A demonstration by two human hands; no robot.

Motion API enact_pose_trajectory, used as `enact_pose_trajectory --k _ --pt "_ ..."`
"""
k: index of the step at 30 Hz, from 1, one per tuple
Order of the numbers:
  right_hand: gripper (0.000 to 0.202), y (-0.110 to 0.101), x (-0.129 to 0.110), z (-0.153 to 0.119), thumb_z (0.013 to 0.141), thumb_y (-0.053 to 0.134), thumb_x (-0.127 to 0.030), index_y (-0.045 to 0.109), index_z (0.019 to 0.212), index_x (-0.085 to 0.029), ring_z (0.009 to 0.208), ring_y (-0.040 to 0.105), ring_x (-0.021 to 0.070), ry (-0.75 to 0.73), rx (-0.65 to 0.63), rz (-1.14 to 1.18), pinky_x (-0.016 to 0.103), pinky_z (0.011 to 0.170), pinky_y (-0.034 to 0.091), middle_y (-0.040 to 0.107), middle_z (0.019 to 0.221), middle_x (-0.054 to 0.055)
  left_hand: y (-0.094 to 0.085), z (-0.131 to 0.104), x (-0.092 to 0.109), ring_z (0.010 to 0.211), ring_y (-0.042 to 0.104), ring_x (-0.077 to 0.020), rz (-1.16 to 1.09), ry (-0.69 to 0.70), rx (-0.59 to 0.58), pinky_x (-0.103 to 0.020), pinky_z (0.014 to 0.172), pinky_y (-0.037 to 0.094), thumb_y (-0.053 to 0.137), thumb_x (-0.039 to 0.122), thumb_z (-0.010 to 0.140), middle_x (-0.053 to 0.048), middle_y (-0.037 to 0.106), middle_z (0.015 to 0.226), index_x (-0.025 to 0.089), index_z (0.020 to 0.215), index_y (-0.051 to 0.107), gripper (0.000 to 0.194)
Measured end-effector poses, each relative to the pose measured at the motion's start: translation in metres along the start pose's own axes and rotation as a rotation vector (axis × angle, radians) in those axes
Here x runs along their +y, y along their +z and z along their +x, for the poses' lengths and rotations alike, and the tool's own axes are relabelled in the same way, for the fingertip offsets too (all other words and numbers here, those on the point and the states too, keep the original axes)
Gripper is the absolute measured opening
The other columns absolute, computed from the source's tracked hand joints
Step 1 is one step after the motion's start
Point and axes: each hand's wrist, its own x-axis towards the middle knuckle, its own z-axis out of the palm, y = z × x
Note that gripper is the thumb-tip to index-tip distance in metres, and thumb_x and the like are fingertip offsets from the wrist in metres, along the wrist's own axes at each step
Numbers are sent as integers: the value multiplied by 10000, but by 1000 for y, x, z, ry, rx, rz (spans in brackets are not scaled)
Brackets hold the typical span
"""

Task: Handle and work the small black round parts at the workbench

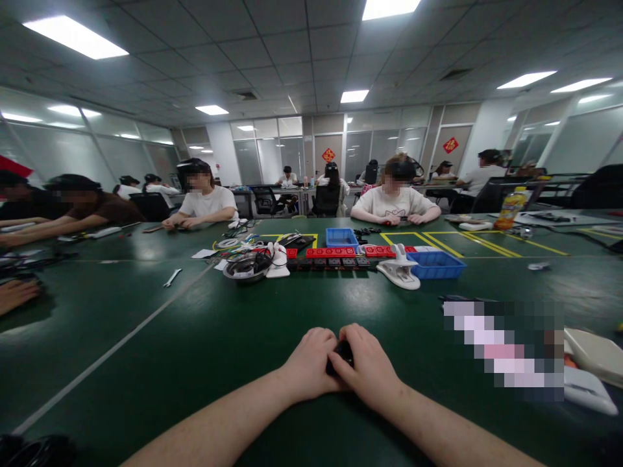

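My left hand and my right hand meet low over the green table, right in front of me. Between them is a small, dark, rounded object with a glossy top. Fingers of both hands curl round it and cover most of it, so its kind does not show. The right thumb lies across its near side, and the left fingers are closed against its other side.
Across the table run red socket strips, blue bins and a white clip-like stand. A bowl of cables sits left of them, and a wrench farther left. White items lie at right. Several people sit around.
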Motion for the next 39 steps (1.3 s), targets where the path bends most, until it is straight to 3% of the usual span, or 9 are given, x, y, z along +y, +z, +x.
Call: enact_pose_trajectory --k 7,13,17,23,27,29,32,35,39 --pt "86 -6 3 2 716 547 -237 513 771 -181 753 481 193 -70 -49 15 338 694 395 538 776 37 5 3 -8 861 500 -217 11 5 9 -347 820 407 698 408 602 -34 542 907 187 922 569 410" --pt "222 -19 -2 0 634 470 -104 546 820 -197 856 488 201 -280 -126 148 373 794 379 584 856 36 2 5 -21 944 469 -221 -88 59 -50 -328 846 407 749 330 541 -20 507 990 211 845 609 355" --pt "236 -21 -12 -6 602 390 -65 542 688 -223 836 532 173 -445 -177 226 413 928 323 595 741 -7 2 5 -28 1033 438 -243 -108 127 -90 -361 925 359 763 299 524 -16 489 1073 245 903 633 405" --pt "238 -17 -14 -12 643 348 -69 526 619 -225 737 574 142 -503 -96 352 395 946 363 585 663 -8 1 4 -30 1087 411 -268 -120 147 -119 -389 970 315 748 324 553 -33 493 1120 232 931 642 403" --pt "254 -22 -13 -11 666 356 -77 546 750 -222 831 570 161 -539 -24 336 429 974 313 613 710 -3 -1 3 -25 1086 416 -261 -128 157 -95 -400 974 304 733 352 569 -37 493 1131 240 1081 549 555" --pt "242 -25 -13 -9 680 389 -107 544 840 -201 868 546 188 -519 32 272 446 943 316 620 785 22 -2 3 -21 1073 423 -263 -129 165 -67 -414 973 298 742 382 544 -46 489 1140 235 1160 470 689" --pt "225 -25 -12 -4 695 475 -191 525 913 -166 839 513 220 -324 46 133 422 810 380 594 877 72 -4 2 -15 1039 443 -266 -112 167 -8 -452 1001 248 756 461 486 -59 495 1115 209 1168 422 800" --pt "219 -17 -8 -1 713 543 -276 526 893 -154 800 493 230 -140 -33 -7 392 729 388 563 857 79 -5 2 -9 975 472 -251 -70 138 65 -451 1012 235 753 520 456 -57 517 1032 178 1076 456 768" --pt "159 -7 -5 -1 751 540 -304 517 816 -161 765 480 216 -67 -79 -92 361 703 377 539 806 60 -1 1 -4 916 485 -234 18 82 120 -435 999 264 748 521 464 -43 526 944 175 937 507 633"
